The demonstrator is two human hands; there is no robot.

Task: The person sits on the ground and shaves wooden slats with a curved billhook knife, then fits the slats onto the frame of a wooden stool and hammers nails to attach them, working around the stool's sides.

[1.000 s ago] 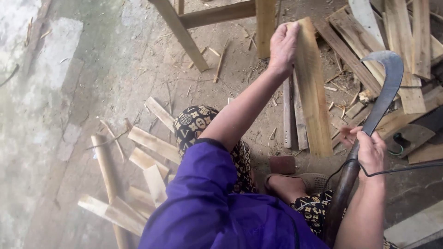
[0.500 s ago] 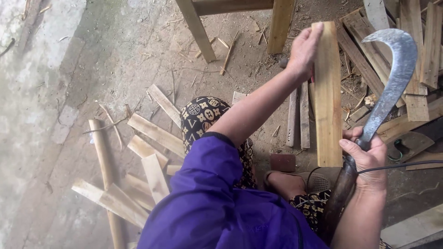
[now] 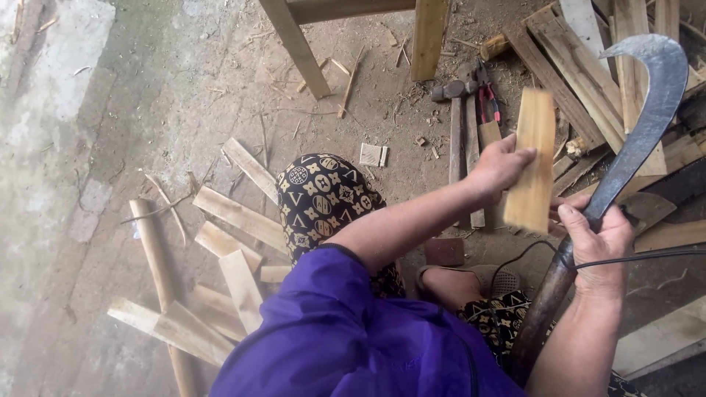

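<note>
Head view shows a person sitting low over a dirt floor with bits of wood all around. Left hand (image 3: 500, 167) is wrapped tight around the near side of a flat wooden slat (image 3: 531, 160), with the fingers curled over its edge. Right hand (image 3: 597, 242) is closed firmly around the dark handle of a curved billhook (image 3: 638, 121), and the hooked grey blade sticks up and away from the body. The slat is held up in the air, just left of the blade and close to it, above the mess of planks (image 3: 581, 66) on the ground. Its long side runs up and down in the picture, leaning a tiny bit, so one short end points away from the person and the other points back toward the knees. To do this well, I think the left fingers should stay low on the slat, well clear of where the blade lands. The slat needs to stay stiff and not wobble. The blade should meet the wood along its long line, so it splits clean. A hammer (image 3: 450, 90) and red pliers (image 3: 487, 99) lie on the floor past the hands. Cut slats (image 3: 239, 215) lie in a loose heap on the left, by a round pole (image 3: 151, 254).
</note>
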